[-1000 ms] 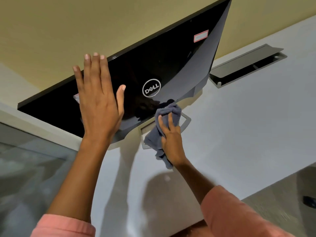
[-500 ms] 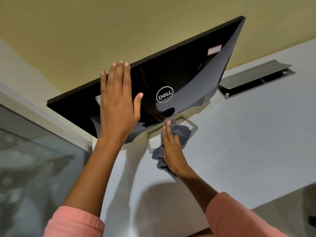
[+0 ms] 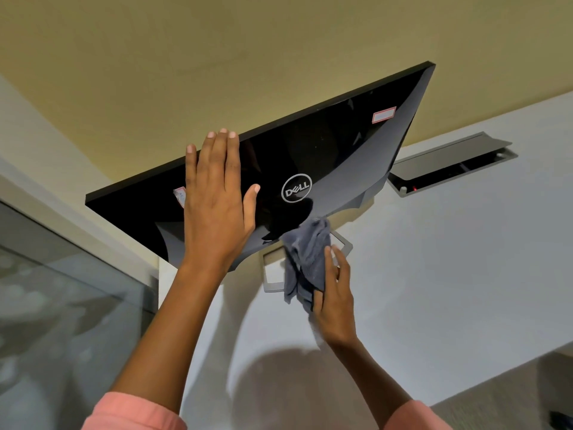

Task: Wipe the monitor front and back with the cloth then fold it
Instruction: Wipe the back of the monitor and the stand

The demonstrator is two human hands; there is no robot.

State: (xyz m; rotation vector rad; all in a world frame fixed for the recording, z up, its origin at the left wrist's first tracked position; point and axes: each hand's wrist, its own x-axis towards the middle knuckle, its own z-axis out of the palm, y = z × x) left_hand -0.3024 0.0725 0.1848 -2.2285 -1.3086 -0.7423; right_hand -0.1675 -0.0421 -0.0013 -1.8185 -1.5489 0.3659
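1. Monitor (image 3: 325, 156): its glossy back faces the camera; the left hand (image 3: 217, 206) lies flat and open on it.
2. Below the monitor's logo, the right hand (image 3: 333, 297) grips the grey cloth (image 3: 305, 256).
3. The cloth has moved from the stand (image 3: 273, 274) up to the monitor's lower edge, so I judge back wiping continues.

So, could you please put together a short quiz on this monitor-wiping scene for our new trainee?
1. True or false: the left hand lies flat, fingers straight, on the black back of the monitor.
2. Which hand holds the grey cloth? A) left B) right C) both
3. Fill in: the cloth's upper end reaches the monitor's ____ edge, above the grey stand base.

Key:
1. True.
2. B: the right hand grips the cloth with thumb and fingers.
3. Lower, just below the Dell logo.
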